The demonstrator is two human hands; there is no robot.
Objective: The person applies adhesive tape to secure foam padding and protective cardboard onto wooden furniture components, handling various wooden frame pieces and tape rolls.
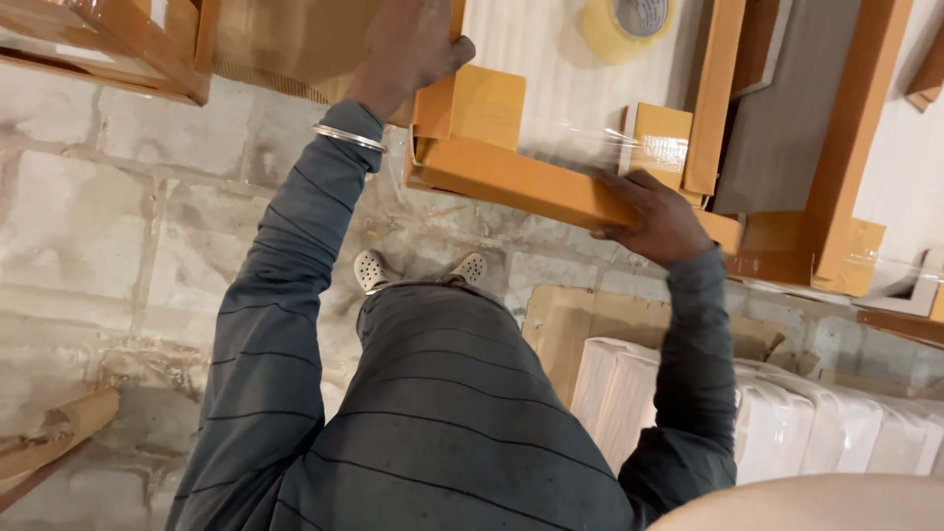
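Grey striped cloth fills the near part of the view: the person's shirt (442, 413), with both sleeves reaching up and away toward the work. Below the body, on the pale stone floor (88, 226), two light perforated clogs (372, 268) show side by side. Just beside the right sleeve lies a flat sheet of cardboard (565, 320), and against it a row of white wrapped bundles (787, 423). Further out, the right hand (657, 218) lies on the near edge of an orange-brown frame piece (511, 177), fingers curled over that edge and gripping it; the piece is wrapped in clear film, with cardboard corner caps (661, 138) on it, and it rests at the edge of the worktop (560, 79), tilted a little so its left end sits higher in the view. The left hand (408, 44), a metal bangle (349, 137) on its wrist, reaches past the left end of the same piece and presses on a brown cardboard panel (285, 34) there, thumb spread toward the corner cap; I cannot tell whether its fingers close around anything. Farther along the worktop stand more orange-brown frame lengths (855, 118) and a grey board (777, 128) between them. At the far edge a roll of clear tape (624, 25) lies flat on the pale surface.
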